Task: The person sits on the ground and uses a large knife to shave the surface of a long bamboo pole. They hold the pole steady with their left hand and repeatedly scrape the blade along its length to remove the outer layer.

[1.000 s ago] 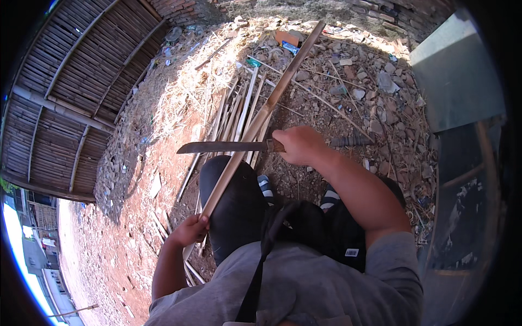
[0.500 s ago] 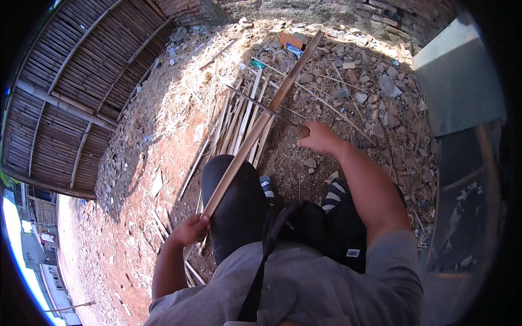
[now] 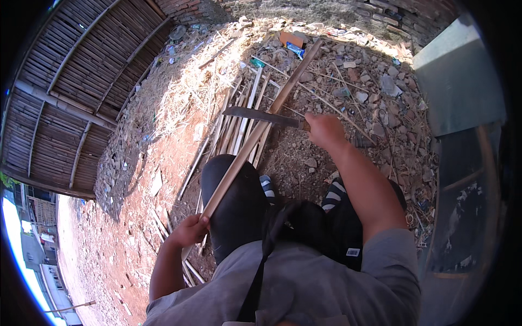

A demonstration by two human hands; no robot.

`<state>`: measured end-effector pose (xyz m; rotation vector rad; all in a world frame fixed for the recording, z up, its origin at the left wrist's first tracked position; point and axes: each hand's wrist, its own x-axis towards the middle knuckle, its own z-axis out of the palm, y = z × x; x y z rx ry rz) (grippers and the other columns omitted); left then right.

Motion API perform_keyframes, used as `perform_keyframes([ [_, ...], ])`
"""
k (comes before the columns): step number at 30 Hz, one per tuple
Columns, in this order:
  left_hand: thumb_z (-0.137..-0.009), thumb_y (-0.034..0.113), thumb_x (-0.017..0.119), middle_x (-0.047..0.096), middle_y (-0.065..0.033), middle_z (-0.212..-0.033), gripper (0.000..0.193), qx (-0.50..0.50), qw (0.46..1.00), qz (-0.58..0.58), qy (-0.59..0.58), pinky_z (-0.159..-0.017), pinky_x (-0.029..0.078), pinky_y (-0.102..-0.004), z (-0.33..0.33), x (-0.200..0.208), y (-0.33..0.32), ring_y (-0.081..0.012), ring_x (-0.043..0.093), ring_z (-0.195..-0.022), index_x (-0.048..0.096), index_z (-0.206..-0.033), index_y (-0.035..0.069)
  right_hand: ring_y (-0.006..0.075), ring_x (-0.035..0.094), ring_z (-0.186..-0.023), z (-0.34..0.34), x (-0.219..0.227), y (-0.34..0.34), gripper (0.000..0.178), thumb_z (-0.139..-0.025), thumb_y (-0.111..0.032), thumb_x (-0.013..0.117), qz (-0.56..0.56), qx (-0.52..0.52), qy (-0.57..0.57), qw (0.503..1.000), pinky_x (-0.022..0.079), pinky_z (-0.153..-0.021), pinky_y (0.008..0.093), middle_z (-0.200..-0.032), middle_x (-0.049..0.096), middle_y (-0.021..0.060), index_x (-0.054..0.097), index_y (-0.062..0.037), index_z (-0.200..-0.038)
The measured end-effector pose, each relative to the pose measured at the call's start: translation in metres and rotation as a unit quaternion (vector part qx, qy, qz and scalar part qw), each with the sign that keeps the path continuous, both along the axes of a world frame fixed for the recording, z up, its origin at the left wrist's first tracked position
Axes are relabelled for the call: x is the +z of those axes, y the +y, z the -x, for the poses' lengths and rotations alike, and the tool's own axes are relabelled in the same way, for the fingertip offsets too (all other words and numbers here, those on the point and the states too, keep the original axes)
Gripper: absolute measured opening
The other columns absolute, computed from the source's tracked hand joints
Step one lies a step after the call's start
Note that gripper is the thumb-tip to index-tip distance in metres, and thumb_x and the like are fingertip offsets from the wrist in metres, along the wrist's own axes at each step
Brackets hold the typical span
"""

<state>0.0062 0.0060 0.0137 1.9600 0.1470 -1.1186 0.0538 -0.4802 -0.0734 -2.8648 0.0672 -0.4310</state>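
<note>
A long split bamboo strip (image 3: 231, 176) runs slantwise from my lower left, over my left thigh, out to the rubble ahead. Its near part is gripped by my left hand (image 3: 190, 231), fingers closed round it beside the thigh. My right hand (image 3: 325, 130) is closed on the handle of a machete (image 3: 253, 113). The dark blade points left with its broad side showing and crosses the strip beyond my knee. Whether blade and strip touch, I cannot tell. Under them on the ground lies a bundle of thin bamboo strips (image 3: 225, 130).
Broken bricks and stones (image 3: 380, 117) cover the ground ahead and to the right. A slatted bamboo panel (image 3: 81, 81) stands at left, a brick wall (image 3: 272, 11) at the far side, and a grey sheet (image 3: 457, 81) at right. My sandalled feet (image 3: 333, 195) are close below.
The machete has turned from a thin slanting edge to its broad side, its tip coming nearer. My right hand shifted slightly right and away. The strip's far end dropped a little nearer.
</note>
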Motion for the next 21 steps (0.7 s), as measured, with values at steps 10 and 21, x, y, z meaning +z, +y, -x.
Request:
perform_keyframes([
  [10, -0.106, 0.042, 0.050, 0.035, 0.0059, -0.061, 0.036, 0.008, 0.997, 0.072, 0.037, -0.048, 0.029, -0.0282, 0.001, -0.019, 0.014, -0.0085, 0.031, -0.049, 0.051, -0.091, 0.010, 0.0404, 0.069, -0.092, 0.001, 0.000, 0.008, 0.034, -0.081, -0.020, 0.067, -0.316, 0.040, 0.132, 0.939, 0.054, -0.080, 0.0499, -0.093, 0.070, 0.0196, 0.065, -0.0034, -0.110],
  [21, -0.107, 0.039, 0.049, 0.034, 0.0045, -0.062, 0.035, 0.033, 0.996, 0.076, 0.044, -0.050, 0.030, -0.0296, 0.004, -0.015, 0.010, -0.0096, 0.031, -0.051, 0.051, -0.089, 0.009, 0.0389, 0.068, -0.080, 0.016, 0.052, 0.065, 0.021, -0.079, -0.020, 0.070, -0.085, 0.151, 0.078, 0.982, 0.052, -0.068, 0.0513, -0.077, 0.067, 0.0138, 0.060, -0.0082, -0.093],
])
